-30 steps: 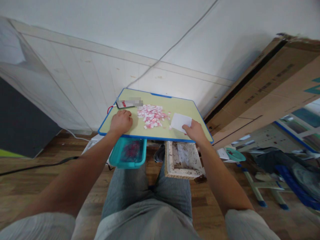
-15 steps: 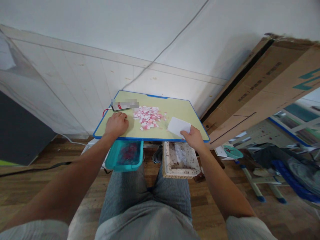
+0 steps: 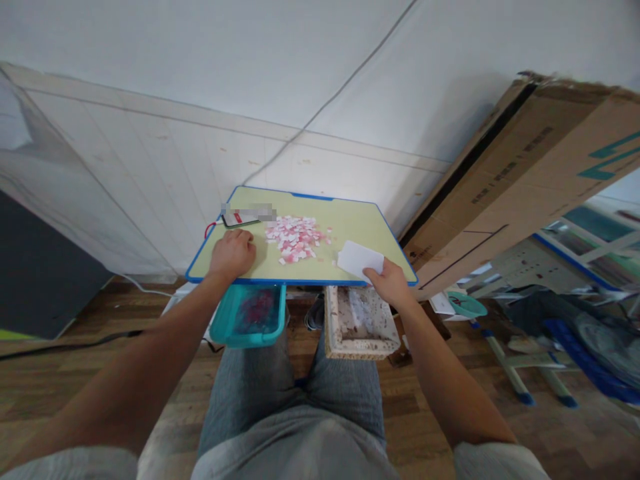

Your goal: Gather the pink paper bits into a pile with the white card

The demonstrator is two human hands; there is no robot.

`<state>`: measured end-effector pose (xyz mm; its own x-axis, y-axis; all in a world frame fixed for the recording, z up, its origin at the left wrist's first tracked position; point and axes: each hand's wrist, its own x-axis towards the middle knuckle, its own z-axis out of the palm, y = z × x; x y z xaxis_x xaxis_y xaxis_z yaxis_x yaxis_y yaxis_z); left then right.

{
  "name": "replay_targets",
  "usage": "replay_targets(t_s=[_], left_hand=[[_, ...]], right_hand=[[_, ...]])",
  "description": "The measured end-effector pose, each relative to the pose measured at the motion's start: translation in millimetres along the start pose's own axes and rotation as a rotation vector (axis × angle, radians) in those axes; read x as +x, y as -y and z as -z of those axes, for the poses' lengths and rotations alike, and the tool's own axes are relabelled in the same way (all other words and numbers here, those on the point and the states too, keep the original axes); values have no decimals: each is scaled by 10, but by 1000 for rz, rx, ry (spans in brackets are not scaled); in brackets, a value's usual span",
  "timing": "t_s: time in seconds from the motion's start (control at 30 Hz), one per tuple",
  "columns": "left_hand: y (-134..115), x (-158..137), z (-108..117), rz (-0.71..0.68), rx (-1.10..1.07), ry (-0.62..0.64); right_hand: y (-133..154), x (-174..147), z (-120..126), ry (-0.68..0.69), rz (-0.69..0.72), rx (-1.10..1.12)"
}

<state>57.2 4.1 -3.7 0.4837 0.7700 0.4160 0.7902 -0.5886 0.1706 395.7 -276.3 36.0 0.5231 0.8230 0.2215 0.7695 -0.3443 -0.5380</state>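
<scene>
A loose heap of small pink and white pieces (image 3: 296, 239) lies on the pale yellow table top (image 3: 270, 270) with its blue rim. To the right of the heap, my right hand (image 3: 387, 280) pinches a flat white card (image 3: 363, 259) by its near right corner, thumb on top. The card's left edge is beside a few stray pieces. Left of the heap, my left hand (image 3: 233, 252) rests on the table with its fingers curled in; its palm is hidden. Just behind that hand lies a phone (image 3: 245, 217).
Below the table's front edge are a teal basin (image 3: 280, 330) with dark red contents under liquid, left, and a speckled white foam box (image 3: 360, 350), right. A red cable (image 3: 209, 229) runs by the phone. Large cardboard boxes (image 3: 500, 180) lean at the right.
The white card has turned slightly in my right hand and shifted a little to the right. My left hand stays in place. The camera view has tilted slightly.
</scene>
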Motion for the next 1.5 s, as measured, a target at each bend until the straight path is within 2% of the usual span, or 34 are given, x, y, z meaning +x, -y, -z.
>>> replay_targets(t_s=[0.17,0.33,0.57,0.63,0.87,1.17,1.3,1.5], left_hand=[[3,1,-1,-2,3,-2],[17,6,-20,-8,2,-12],[9,8,-9,1,2,4],[7,7,-5,2,6,5],[24,3,-33,-18,7,-16],[56,13,-73,-18,-3,-23],[62,10,-77,-33,-5,-37],[72,11,-93,-31,9,-46]], right_hand=[[-55,41,40,-68,-81,9],[-79,84,-37,-84,-111,70],[-149,171,-8,-115,-287,251],[-114,179,-32,-122,-276,253],[9,223,-148,-50,-113,225],[-54,247,-16,-69,-130,218],[-72,231,16,-33,-118,187],[-105,230,93,-93,-120,144]])
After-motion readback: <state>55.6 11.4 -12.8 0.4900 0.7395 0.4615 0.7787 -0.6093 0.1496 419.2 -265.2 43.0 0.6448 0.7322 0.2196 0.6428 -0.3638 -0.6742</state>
